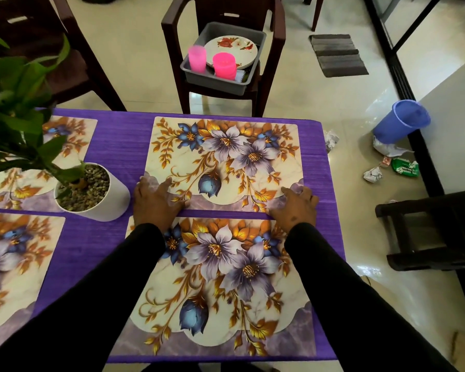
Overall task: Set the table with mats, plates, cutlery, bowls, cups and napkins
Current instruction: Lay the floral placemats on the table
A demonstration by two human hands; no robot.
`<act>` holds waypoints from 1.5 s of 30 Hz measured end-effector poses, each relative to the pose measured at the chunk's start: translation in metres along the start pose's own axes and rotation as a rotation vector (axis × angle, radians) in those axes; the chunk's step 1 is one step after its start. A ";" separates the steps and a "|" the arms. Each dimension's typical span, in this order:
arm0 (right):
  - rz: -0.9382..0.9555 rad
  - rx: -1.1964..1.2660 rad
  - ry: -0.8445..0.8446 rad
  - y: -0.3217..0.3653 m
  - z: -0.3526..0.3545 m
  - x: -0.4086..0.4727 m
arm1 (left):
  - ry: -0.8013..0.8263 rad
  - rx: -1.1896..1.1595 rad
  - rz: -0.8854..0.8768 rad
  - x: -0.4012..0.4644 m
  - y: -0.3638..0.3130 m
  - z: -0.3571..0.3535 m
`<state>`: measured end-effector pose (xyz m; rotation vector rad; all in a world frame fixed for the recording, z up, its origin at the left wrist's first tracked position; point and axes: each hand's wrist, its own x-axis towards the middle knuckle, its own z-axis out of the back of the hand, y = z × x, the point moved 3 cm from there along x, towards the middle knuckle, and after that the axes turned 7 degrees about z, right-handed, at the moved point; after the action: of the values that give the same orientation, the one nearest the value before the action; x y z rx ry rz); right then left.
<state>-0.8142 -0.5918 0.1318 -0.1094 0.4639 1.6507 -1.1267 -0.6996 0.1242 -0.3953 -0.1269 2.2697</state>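
Both hands lie flat on the near edge of the far mat, one at each lower corner, and that reads as squaring it up: with a palm at either end, the mat can be slid or turned a little until its edge runs parallel to the near mat below it. The left hand rests on the lower left corner with its fingers spread and straight, pressing down rather than pinching. The right hand does the same at the lower right corner, fingers extended over the mat's edge and partly onto the purple cloth. Neither hand holds anything.

The two mats sit close together with only a thin strip of cloth showing between them, right under the wrists. Two more mats lie on the left side of the desk, one of them partly behind a potted plant whose white pot stands just beside the left hand.

The mat stage looks nearly finished. What comes after waits beyond the far edge of the desk: a grey tub on a chair holds flowered plates and two pink cups, well apart from both hands, so a reach or a step around the desk will be needed.
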 end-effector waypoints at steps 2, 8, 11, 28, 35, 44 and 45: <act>-0.006 0.017 -0.002 0.000 0.000 0.000 | 0.019 -0.004 0.013 0.001 0.002 -0.001; -0.001 0.016 0.000 0.000 0.002 0.001 | 0.011 -0.008 0.013 0.003 0.003 -0.003; 0.006 0.019 -0.006 -0.001 0.003 0.003 | 0.011 -0.029 0.009 0.003 0.004 -0.005; 0.010 -0.032 0.016 -0.002 0.000 0.001 | -0.011 -0.012 0.010 0.006 0.007 -0.012; 0.012 -0.027 0.016 -0.002 -0.003 0.002 | -0.044 0.009 -0.006 0.009 0.010 -0.016; 0.005 -0.027 0.004 -0.001 -0.003 0.006 | -0.078 0.069 -0.017 0.018 0.019 -0.029; 0.005 -0.028 0.005 -0.001 -0.003 0.005 | -0.081 0.065 -0.018 0.018 0.019 -0.029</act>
<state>-0.8148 -0.5878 0.1270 -0.1337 0.4456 1.6622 -1.1423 -0.6997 0.0879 -0.2671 -0.0976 2.2660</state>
